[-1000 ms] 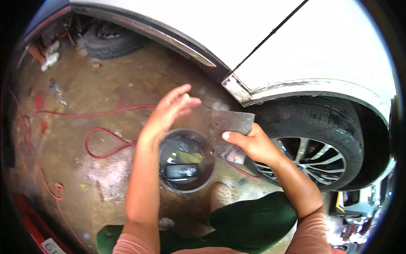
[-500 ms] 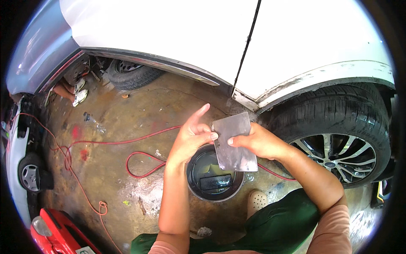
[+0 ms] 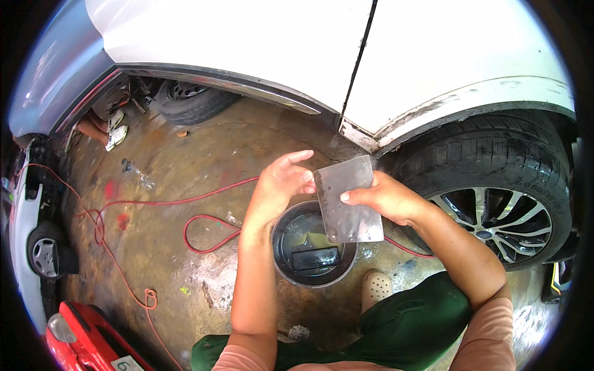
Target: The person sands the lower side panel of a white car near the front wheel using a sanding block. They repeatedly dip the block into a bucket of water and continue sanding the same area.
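My right hand (image 3: 387,198) pinches a thin grey rectangular sheet (image 3: 349,216), thumb on top and the other fingers behind it. Dark specks and wet streaks mark the sheet, which has the look of wet sandpaper. At its left edge is my left hand (image 3: 281,185), index finger stretched out and thumb off the face; whether a fingertip still touches the edge is hard to see. Below the sheet stands a dark round tub (image 3: 281,275) of water, partly covered by it. A black block (image 3: 315,258) and a yellowish piece (image 3: 317,240) lie in the tub.
A white car body (image 3: 247,37) with a scuffed wheel arch spans the far side, its tyre (image 3: 476,154) close to my right arm. A red hose (image 3: 204,247) loops over the wet floor. A red car part (image 3: 93,337) lies near left; another person's shoes (image 3: 116,133) show far left.
My left thumb has come off the sheet's face, and the left hand has turned so its index finger points more to the right. The sheet has shifted slightly right and up with my right hand.
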Demonstrator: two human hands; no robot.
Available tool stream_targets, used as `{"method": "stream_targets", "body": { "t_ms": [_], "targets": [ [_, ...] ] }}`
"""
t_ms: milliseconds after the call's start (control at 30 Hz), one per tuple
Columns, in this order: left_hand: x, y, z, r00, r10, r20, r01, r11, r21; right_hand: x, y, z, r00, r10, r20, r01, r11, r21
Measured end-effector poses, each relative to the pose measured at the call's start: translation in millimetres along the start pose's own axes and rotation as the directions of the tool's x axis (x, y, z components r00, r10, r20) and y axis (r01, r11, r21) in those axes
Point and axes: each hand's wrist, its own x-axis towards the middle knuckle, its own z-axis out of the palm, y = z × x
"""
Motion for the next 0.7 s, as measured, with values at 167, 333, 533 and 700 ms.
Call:
{"method": "stream_targets", "body": {
  "t_ms": [167, 333, 533, 700],
  "targets": [
    [6.9, -14.0, -17.5, 0.981, 0.023, -0.193, 0.014, 0.982, 0.189, 2.0, 2.3, -6.5, 0.999, 0.032, -0.027, -0.033, 0.999, -0.039],
    [15.4, -50.3, -37.4, 0.958, 0.204, -0.203, -0.065, 0.84, 0.538, 4.6, 3.8, -11.0, 1.0, 0.028, -0.015, -0.03, 0.967, -0.251],
    [15.5, -73.4, -19.8, 0.796, -0.49, 0.356, 0.243, 0.796, 0.554, -2.2, -5.8, -4.8, 0.997, -0.066, -0.035, 0.05, 0.937, -0.346],
    [-22.1, -227.9, 21.1, 0.885, -0.459, 0.082, -0.022, 0.134, 0.991, -5.9, -1.7, 13.8, 0.994, -0.107, -0.034, 0.086, 0.92, -0.383]
  ]
}}
